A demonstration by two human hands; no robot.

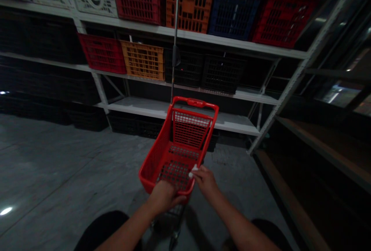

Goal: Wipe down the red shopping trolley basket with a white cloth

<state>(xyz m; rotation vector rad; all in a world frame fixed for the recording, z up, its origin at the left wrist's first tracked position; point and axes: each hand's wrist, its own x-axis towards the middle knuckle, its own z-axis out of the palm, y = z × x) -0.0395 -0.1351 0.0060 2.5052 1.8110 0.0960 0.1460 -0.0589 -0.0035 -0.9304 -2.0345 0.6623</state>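
A small red shopping cart (155, 154) stands on the floor in front of me, its handle toward the shelves. My left hand (165, 197) is closed over the near rim of its basket, fingers curled inside and thumb outside. Pinched in my right hand (205, 179) is a small white cloth or tissue (193, 171), held against the right rim of the basket. The basket has a grid floor and nothing shows inside it. A thin pole (176, 23) rises from the left end of the handle, with a dark grey fitting partway up.
Behind the cart, a white metal rack (139, 106) carries several plastic crates, among them a yellow-orange crate (144, 60) and a blue crate (235, 11). Dark crates (87, 117) sit low at left. A brown-edged shelf unit (324, 139) borders the right. Grey floor (58, 166) extends left.
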